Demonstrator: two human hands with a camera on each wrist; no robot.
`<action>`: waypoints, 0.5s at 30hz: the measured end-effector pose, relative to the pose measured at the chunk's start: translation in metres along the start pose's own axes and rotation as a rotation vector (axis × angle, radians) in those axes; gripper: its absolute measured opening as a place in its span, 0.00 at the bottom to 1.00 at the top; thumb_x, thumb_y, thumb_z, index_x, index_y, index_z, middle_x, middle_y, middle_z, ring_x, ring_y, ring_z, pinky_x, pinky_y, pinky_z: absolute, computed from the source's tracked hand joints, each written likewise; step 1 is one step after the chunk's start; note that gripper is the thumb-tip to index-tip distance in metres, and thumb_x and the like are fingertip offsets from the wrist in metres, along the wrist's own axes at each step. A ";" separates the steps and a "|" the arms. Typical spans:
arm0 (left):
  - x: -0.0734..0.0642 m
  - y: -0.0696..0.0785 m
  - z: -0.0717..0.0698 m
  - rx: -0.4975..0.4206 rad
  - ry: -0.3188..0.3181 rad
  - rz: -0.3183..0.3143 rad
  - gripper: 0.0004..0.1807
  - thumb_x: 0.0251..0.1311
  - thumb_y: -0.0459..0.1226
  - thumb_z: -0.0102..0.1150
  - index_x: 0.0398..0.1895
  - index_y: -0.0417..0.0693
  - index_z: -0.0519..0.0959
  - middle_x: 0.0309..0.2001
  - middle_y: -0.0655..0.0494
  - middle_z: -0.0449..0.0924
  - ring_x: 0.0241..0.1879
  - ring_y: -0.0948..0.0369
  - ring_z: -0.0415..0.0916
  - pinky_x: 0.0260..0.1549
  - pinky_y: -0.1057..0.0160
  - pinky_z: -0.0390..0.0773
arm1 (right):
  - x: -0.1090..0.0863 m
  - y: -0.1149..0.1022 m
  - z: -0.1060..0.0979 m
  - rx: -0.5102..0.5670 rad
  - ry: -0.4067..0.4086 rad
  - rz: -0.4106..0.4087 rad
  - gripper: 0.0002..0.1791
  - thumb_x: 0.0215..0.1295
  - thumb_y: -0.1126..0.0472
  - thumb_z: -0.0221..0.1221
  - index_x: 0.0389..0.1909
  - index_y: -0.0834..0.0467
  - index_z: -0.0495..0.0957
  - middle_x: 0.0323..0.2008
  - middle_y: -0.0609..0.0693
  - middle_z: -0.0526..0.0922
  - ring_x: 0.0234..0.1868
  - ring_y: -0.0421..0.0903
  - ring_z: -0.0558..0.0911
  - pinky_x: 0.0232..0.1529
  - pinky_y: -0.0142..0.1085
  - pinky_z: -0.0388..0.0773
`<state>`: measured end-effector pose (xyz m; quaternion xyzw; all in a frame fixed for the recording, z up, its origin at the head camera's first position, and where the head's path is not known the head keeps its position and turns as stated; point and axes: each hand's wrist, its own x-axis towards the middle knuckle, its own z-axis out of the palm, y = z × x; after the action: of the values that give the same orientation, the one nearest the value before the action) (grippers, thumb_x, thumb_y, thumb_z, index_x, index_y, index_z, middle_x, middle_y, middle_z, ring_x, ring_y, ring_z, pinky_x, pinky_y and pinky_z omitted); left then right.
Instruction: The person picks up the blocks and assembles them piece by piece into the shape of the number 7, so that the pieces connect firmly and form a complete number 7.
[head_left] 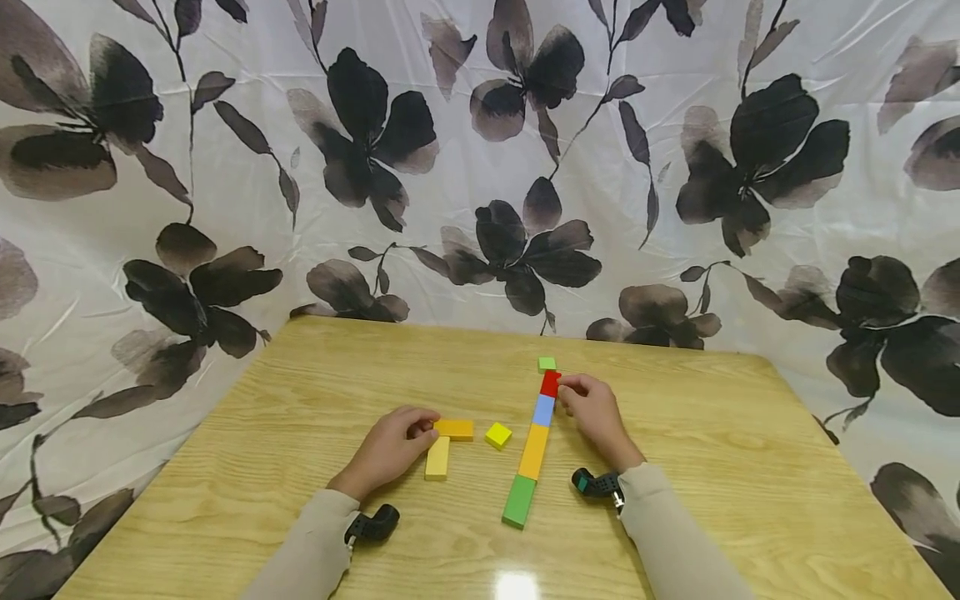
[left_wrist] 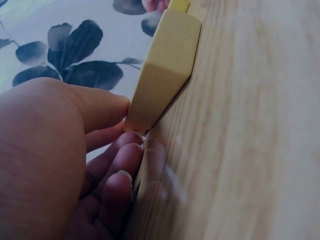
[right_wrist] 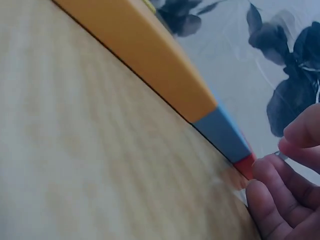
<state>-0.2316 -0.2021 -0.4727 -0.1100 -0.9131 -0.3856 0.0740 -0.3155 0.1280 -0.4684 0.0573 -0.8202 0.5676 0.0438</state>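
Note:
My left hand (head_left: 393, 442) pinches the left end of an orange block (head_left: 456, 431) between thumb and fingers. A pale yellow block (head_left: 437, 459) lies just below it, at a right angle; in the left wrist view this pale block (left_wrist: 167, 60) hides the orange one. My right hand (head_left: 597, 412) is at the far end of a row of blocks, its fingertips right at the right side of the red block (head_left: 550, 383). Towards me from the red one run a blue block (head_left: 543, 411), a yellow-orange block (head_left: 534, 452) and a green block (head_left: 519, 502), end to end.
A small light green block (head_left: 547, 364) sits just beyond the red one. Between my left hand and the row lies a yellow cube (head_left: 498, 436), turned at an angle. The wooden table (head_left: 675, 392) ends at a floral cloth (head_left: 450, 167) behind.

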 end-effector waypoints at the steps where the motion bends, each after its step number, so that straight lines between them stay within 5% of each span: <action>1: 0.000 0.000 0.000 0.001 -0.001 -0.001 0.14 0.67 0.37 0.63 0.54 0.50 0.83 0.42 0.63 0.79 0.39 0.65 0.74 0.44 0.58 0.76 | -0.002 0.000 0.000 -0.011 -0.003 -0.005 0.12 0.71 0.63 0.59 0.50 0.63 0.83 0.36 0.55 0.82 0.36 0.48 0.79 0.37 0.35 0.79; 15: -0.006 0.003 -0.001 -0.010 -0.032 -0.003 0.19 0.66 0.39 0.65 0.59 0.48 0.80 0.42 0.62 0.78 0.39 0.65 0.74 0.45 0.58 0.76 | -0.041 -0.003 -0.010 -0.195 -0.106 -0.144 0.12 0.71 0.61 0.62 0.52 0.59 0.84 0.46 0.50 0.83 0.46 0.46 0.80 0.50 0.43 0.77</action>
<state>-0.2247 -0.2013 -0.4715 -0.1149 -0.9124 -0.3885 0.0581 -0.2744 0.1381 -0.4678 0.1416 -0.8664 0.4766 0.0464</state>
